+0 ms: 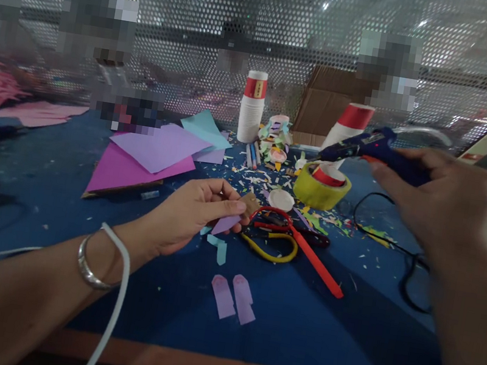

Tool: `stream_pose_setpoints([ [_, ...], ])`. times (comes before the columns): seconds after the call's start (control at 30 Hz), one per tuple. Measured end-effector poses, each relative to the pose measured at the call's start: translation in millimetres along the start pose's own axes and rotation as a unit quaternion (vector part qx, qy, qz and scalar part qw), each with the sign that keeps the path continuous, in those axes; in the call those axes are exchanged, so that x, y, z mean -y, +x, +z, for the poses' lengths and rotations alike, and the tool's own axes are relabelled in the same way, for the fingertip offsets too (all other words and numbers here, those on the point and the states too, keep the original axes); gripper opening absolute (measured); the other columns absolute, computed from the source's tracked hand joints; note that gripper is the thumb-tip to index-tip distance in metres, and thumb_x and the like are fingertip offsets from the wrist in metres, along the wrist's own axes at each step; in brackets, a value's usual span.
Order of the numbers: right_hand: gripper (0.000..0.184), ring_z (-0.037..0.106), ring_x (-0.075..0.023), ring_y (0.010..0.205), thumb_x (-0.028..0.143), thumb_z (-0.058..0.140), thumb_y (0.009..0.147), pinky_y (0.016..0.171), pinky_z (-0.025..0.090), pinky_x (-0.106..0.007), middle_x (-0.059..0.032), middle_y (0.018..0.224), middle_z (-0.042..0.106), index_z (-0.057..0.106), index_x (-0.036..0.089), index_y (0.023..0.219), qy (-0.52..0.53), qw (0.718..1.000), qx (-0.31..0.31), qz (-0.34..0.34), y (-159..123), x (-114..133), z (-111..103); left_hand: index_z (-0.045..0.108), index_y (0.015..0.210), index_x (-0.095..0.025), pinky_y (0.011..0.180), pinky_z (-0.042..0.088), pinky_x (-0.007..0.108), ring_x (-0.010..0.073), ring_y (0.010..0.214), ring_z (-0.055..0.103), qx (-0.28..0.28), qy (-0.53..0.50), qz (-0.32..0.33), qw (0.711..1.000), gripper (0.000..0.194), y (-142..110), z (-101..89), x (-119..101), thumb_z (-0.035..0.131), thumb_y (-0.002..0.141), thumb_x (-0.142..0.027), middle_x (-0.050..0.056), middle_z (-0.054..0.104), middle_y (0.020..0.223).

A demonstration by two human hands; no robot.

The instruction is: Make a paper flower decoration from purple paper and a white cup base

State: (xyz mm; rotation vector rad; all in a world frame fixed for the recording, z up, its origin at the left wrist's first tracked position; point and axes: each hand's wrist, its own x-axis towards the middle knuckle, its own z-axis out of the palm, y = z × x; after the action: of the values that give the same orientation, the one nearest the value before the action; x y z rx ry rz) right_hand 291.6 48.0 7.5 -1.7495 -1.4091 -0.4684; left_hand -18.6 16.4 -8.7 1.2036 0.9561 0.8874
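Note:
My left hand (190,211) pinches a small piece of brown cardboard (249,205) together with a lilac paper strip (226,223). My right hand (457,201), raised at the right, is wrapped round a dark blue glue gun (362,146) whose nozzle points left, apart from the cardboard. Just below my left fingers lie light blue paper scraps (221,250). Closer to the table edge are two lilac paper strips (223,298) with rounded, pinkish tips. Right of my left hand lie a red looped tool with a long straight end (319,259) and a yellow loop handle (275,257).
Lilac (161,145) and magenta sheets (134,174) lie at the left. Paper cups (251,116) are stacked at the back. A yellow tape roll (316,193) stands among paper scraps, near a white disc (281,200). A black cord (382,241) runs under my right arm.

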Motion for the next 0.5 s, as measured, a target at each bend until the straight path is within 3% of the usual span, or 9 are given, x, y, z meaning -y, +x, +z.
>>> stream_pose_setpoints([
  [0.2,0.041,0.074,-0.0242,0.08,0.053,0.067,0.076,0.074,0.056,-0.038,-0.0042,0.093,0.08,0.077,0.023,0.102,0.09,0.987,0.02,-0.134,-24,24,-4,0.06,0.077,-0.013,0.062,0.05,0.02,0.0098,0.064,0.068,-0.019,-0.016,-0.012,1.0,0.017,2,0.0,1,0.075,0.082,-0.019,0.004,0.074,0.074],
  [0.5,0.035,0.075,-0.0246,0.086,0.047,0.066,0.081,0.078,0.058,-0.037,-0.0044,0.097,0.079,0.076,0.021,0.102,0.119,0.973,0.018,-0.195,-35,36,-7,0.059,0.076,-0.013,0.061,0.051,0.021,0.0107,0.063,0.068,-0.014,-0.002,-0.004,1.0,0.018,3,1.5,3,0.075,0.082,-0.018,0.004,0.074,0.074],
])
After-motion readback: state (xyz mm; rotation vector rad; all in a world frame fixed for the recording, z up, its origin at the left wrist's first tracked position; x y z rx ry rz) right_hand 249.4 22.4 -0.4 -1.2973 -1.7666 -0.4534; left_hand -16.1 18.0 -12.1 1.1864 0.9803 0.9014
